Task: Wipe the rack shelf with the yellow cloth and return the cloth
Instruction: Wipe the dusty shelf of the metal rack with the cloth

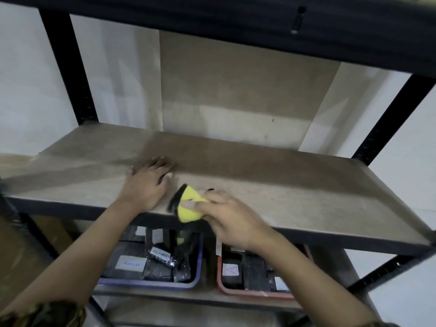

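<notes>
The right hand [232, 219], fingers curled, grips a folded yellow cloth with a dark edge [187, 204] at the front lip of the brown board rack shelf [295, 190], its long axis pointing up-left. Beyond, the left hand [146, 182] lies flat, fingers spread, holding nothing.

Pretty much the whole rack shelf [283, 185] was bare board, so there was loads of room to sweep right and toward the back. The only things in the way up there were the left hand [146, 185] flat near the front edge and the right hand [226, 215] beside it, bunching the yellow cloth [188, 206]. Down below, the blue bin [198, 267] and red bin [221, 286] were packed full.
</notes>
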### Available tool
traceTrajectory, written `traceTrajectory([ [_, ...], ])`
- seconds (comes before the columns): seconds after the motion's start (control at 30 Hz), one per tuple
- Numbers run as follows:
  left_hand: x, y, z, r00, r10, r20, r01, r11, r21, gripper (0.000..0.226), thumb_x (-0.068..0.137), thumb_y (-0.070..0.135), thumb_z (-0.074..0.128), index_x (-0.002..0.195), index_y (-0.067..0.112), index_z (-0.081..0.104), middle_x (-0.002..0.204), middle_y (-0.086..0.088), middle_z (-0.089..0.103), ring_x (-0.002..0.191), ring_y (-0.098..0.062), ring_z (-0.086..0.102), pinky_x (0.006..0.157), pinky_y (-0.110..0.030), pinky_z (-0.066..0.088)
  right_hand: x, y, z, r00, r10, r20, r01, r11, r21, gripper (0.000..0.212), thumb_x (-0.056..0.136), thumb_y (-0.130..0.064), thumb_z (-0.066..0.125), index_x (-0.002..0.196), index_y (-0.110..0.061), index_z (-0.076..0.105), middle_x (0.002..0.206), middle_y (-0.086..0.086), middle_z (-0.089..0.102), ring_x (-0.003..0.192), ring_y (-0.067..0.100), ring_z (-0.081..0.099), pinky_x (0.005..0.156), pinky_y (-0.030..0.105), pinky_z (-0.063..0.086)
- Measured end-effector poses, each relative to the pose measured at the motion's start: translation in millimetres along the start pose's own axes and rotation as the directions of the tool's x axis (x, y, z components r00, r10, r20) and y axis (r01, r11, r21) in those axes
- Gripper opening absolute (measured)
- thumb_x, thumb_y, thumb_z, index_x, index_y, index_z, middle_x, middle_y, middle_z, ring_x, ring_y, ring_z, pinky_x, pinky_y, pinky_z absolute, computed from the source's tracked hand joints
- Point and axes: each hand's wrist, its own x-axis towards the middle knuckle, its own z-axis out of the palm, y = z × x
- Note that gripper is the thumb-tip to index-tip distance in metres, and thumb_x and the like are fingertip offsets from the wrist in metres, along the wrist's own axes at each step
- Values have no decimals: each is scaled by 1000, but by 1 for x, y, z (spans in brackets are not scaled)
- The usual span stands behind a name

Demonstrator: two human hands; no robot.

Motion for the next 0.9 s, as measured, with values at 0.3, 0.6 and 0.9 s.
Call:
traceTrajectory([
  [0.3,1,0,1,1000,15,-13,-15,999,30,44,97,39,29,140,32,36,154,8,26,144,-11,16,112,-53,15,-90,153,-58,564,798,-212,-819,573,-21,46,96,-40,38,140,-27,39,142,20,45,123,41,46,103,45,39],
  [0.6,1,-1,0,999,16,-31,-15,999,37,44,97,38,32,139,30,38,154,6,29,143,-12,20,112,-51,19,-20,-14,28,986,126,-114,-133,989,-65,46,85,-24,53,130,-35,50,136,2,53,120,30,44,101,41,35],
  [0.9,-6,21,3,998,32,-49,-30,998,53,52,94,52,24,137,29,41,153,1,31,143,-18,21,111,-59,8,-109,106,-70,680,558,-476,-565,813,145,51,80,-1,57,124,-28,58,129,12,56,115,36,53,93,36,42],
])
